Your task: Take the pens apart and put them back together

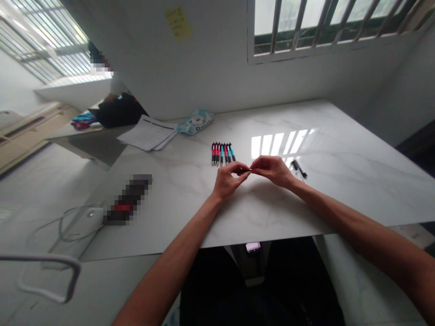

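Observation:
Above the table, my left hand (228,181) is closed round a slim black pen part (242,171) that lies about level. The fingertips of my right hand (272,170) pinch its right end, where something small and light shows; the fingers hide most of it. Just beyond my left hand is a neat row of several pens (222,153) with black ends and red or turquoise middles. To the right of my right hand lie loose black pen parts (299,168) and a thin white stick (301,178), partly behind my wrist.
Printed papers (147,132) and a blue-white soft pack (196,122) lie at the back left. A white device with a cable (77,226) stands front left beside a blurred dark object (131,199). The table's front edge (170,252) runs above my lap.

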Tool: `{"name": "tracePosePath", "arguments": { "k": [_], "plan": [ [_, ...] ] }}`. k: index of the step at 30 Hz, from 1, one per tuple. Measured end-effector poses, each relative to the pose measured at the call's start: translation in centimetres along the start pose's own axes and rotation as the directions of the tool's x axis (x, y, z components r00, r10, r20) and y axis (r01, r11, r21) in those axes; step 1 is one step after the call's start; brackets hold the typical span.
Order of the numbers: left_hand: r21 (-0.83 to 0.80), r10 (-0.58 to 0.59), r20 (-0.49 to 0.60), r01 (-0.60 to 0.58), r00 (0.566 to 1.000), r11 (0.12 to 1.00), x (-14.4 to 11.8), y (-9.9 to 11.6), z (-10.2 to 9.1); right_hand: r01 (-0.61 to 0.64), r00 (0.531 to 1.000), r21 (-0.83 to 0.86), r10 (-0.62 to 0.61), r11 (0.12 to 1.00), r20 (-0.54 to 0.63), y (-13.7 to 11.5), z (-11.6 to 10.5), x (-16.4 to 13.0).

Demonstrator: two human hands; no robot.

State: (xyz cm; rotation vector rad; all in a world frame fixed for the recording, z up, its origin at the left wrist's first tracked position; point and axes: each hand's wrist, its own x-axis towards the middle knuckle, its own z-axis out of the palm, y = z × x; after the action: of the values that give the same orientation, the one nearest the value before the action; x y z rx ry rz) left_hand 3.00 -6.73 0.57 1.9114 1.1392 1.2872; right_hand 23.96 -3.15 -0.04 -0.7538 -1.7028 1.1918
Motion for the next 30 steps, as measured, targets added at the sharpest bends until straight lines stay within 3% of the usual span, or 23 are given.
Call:
{"name": "tracePosePath", "arguments": {
  "k": [14, 24, 30],
  "plan": [
    [-0.015, -0.028, -0.025, 0.027, 0.999, 1.0, 0.09, -0.23, 0.14, -0.112, 0.991, 0.082, 0.106, 0.99, 0.077, 0.08, -0.26, 0.15],
    [-0.052, -0.063, -0.019, 0.061, 0.998, 0.997, 0.06, -0.55, 0.22, -0.023, 0.999, -0.125, 0.029, 0.992, 0.046, 0.21, -0.63, -0.04],
    [-0.208, -0.158, -0.025, 0.149, 0.987, 0.967, 0.3, -0.73, 0.43, 0.06, 0.998, -0.245, -0.058, 0.968, 0.015, -0.55, -0.64, -0.12]
  ]
}}
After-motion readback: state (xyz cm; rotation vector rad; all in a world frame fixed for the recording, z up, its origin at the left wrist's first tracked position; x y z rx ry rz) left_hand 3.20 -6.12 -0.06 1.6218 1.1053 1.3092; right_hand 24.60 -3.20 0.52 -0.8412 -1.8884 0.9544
